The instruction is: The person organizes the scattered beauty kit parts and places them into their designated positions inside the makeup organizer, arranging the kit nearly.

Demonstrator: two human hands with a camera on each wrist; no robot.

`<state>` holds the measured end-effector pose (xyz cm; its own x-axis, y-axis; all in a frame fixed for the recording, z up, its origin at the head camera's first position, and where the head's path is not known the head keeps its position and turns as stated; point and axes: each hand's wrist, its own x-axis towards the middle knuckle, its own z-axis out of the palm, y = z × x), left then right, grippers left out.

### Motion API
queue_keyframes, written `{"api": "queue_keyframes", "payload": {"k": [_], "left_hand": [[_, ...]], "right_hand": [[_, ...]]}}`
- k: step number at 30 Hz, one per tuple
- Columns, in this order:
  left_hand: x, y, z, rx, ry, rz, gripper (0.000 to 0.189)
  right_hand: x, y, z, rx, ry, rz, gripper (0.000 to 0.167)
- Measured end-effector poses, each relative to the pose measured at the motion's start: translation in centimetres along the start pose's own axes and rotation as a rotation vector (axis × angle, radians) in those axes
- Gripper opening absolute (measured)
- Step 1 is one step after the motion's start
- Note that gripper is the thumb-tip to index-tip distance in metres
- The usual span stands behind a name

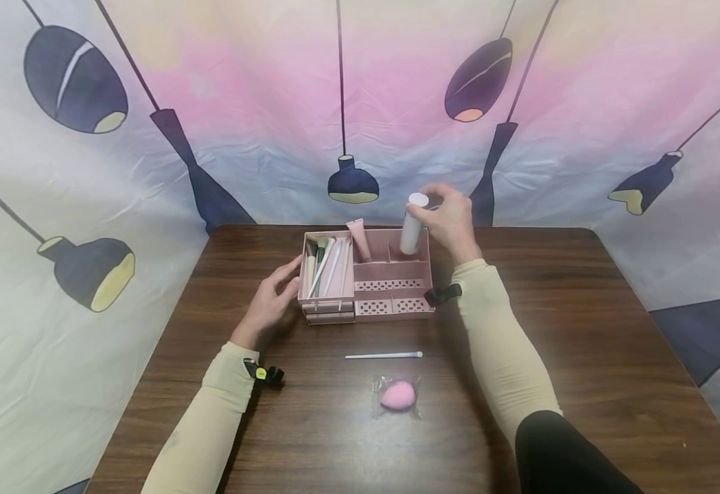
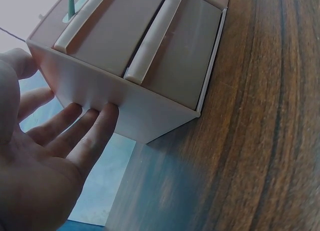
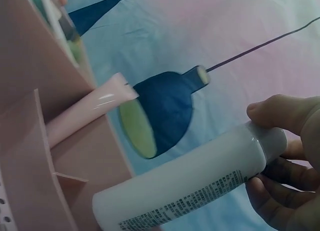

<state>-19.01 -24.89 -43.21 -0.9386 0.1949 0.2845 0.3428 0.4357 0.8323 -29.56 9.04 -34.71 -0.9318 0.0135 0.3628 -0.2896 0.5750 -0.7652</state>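
Note:
A white bottle point(image 3: 185, 178) with small printed text is pinched near its cap by my right hand point(image 1: 449, 218). It hangs slightly tilted over the back right compartment of a pink desk organizer point(image 1: 390, 271); in the head view its lower end is at that compartment's opening. Fingertips of my left hand point(image 2: 60, 136) touch the organizer's left side wall, straight and not wrapped round it. In the compartment left of the bottle leans a pink squeeze tube point(image 3: 90, 108). Several makeup brushes point(image 1: 330, 264) lie in the organizer's left section, above two small drawers point(image 1: 330, 313).
On the brown wooden table point(image 1: 310, 425), in front of the organizer, lies a single thin white brush point(image 1: 384, 355). Nearer still is a pink makeup sponge point(image 1: 398, 396) in clear wrapping. A cloth backdrop point(image 1: 273, 178) with printed lamps hangs behind the table.

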Motion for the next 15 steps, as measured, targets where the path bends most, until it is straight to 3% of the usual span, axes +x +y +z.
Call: {"api": "queue_keyframes", "payload": {"k": [15], "left_hand": [[0.1,0.2,0.0,0.017,-0.011,0.004,0.047]], "right_hand": [[-0.7,2.7,2.7,-0.048,-0.076,0.046,0.041]]}}
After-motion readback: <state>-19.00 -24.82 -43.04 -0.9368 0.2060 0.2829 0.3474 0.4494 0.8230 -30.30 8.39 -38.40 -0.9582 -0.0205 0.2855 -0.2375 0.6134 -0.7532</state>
